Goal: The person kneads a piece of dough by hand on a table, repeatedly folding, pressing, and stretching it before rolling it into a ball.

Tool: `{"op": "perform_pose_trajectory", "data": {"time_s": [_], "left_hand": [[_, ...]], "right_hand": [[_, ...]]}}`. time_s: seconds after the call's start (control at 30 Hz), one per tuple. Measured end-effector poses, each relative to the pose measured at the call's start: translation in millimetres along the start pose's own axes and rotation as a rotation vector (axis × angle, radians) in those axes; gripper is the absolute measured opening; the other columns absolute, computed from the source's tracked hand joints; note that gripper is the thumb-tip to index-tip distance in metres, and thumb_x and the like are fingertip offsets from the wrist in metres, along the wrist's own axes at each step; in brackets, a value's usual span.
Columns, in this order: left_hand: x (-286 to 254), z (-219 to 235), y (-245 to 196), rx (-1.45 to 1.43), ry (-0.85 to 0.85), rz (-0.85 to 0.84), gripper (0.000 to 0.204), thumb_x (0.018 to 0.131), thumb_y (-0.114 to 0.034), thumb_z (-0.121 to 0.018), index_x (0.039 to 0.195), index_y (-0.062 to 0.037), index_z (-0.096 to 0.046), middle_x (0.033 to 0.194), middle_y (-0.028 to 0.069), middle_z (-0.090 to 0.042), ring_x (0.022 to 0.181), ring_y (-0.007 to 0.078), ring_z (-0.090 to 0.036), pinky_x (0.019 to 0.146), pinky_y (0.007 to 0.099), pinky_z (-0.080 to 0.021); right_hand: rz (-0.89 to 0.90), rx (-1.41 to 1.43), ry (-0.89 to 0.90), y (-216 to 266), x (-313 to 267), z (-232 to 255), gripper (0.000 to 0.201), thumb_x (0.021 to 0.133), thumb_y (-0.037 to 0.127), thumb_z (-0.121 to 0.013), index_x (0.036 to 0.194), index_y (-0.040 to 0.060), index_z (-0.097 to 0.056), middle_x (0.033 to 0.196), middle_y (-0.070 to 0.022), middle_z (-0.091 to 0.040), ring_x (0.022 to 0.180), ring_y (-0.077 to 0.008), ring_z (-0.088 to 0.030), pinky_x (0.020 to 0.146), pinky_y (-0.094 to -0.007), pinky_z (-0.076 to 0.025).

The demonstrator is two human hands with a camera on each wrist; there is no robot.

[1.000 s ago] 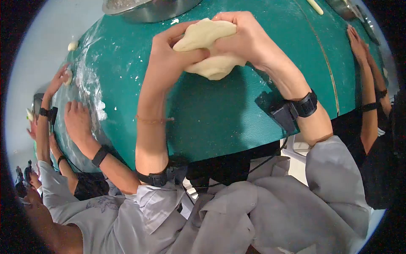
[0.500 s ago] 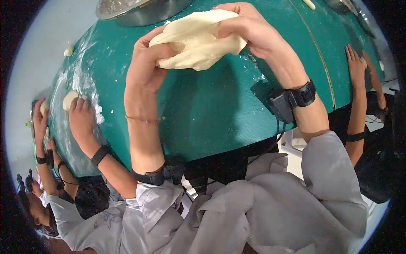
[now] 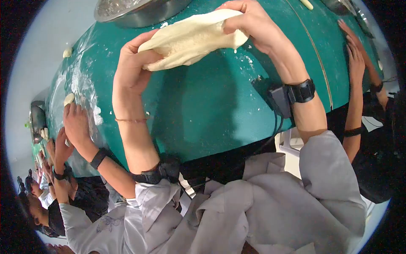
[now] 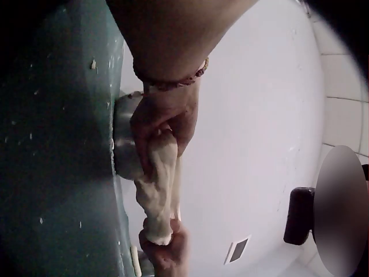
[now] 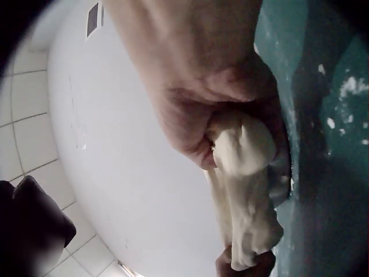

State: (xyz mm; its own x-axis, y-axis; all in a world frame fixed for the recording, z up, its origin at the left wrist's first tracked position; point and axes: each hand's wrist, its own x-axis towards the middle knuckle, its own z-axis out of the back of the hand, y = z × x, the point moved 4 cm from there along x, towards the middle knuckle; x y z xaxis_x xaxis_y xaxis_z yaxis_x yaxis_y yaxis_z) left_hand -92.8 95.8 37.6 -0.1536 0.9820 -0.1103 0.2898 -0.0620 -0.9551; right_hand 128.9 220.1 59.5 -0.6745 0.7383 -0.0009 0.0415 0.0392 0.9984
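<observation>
A pale, stretched piece of dough [image 3: 190, 40] hangs between both hands, held up over the green table. My left hand [image 3: 132, 63] grips its left end, thumb on top and fingers beneath. At the other end my right hand [image 3: 258, 27] pinches the dough, the thumb pressed into its upper face. The middle sags and looks rough and thin, with a thicker fold along the near edge. In the left wrist view the dough [image 4: 158, 184] appears as a creased, twisted strip. In the right wrist view, a rounded lump of dough [image 5: 245, 147] bulges out of the right palm.
A steel bowl [image 3: 141, 12] stands beyond the hands on the green table [image 3: 203, 110]. White flour [image 3: 80, 86] is smeared at the left. Another person's hand [image 3: 78, 125] is by a small dough round [image 3: 69, 99]. At the right, other hands [image 3: 356, 57] lie near the table edge.
My left hand has moved left, away from the right hand. Between them the dough has gone from a bunched, folded lump to a longer, wider, stretched piece.
</observation>
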Motion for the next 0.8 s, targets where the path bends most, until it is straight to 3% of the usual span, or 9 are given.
{"op": "perform_pose_trajectory", "data": {"time_s": [0.53, 0.8], "left_hand": [[-3.7, 17.6, -6.9, 0.052, 0.052, 0.018, 0.053, 0.066, 0.011, -0.059, 0.118, 0.0026, -0.063, 0.111, 0.0113, -0.068, 0.098, 0.0198, -0.065, 0.089, 0.0307, -0.052], [-12.9, 25.8, -16.1, 0.071, 0.021, -0.029, 0.052, 0.065, 0.011, -0.060, 0.117, 0.0036, -0.064, 0.109, 0.0114, -0.067, 0.098, 0.0195, -0.065, 0.088, 0.0308, -0.052]], "right_hand": [[-0.032, 0.039, 0.027, 1.8, 0.7, 20.2, 0.030, 0.061, 0.000, -0.060, 0.089, -0.0062, -0.069, 0.080, -0.0091, -0.068, 0.066, -0.0155, -0.063, 0.060, -0.0238, -0.052], [-0.093, 0.152, 0.057, -2.8, 1.6, 30.6, 0.029, 0.062, -0.003, -0.058, 0.089, -0.0088, -0.067, 0.079, -0.0137, -0.068, 0.064, -0.0194, -0.066, 0.058, -0.0279, -0.057]]}}
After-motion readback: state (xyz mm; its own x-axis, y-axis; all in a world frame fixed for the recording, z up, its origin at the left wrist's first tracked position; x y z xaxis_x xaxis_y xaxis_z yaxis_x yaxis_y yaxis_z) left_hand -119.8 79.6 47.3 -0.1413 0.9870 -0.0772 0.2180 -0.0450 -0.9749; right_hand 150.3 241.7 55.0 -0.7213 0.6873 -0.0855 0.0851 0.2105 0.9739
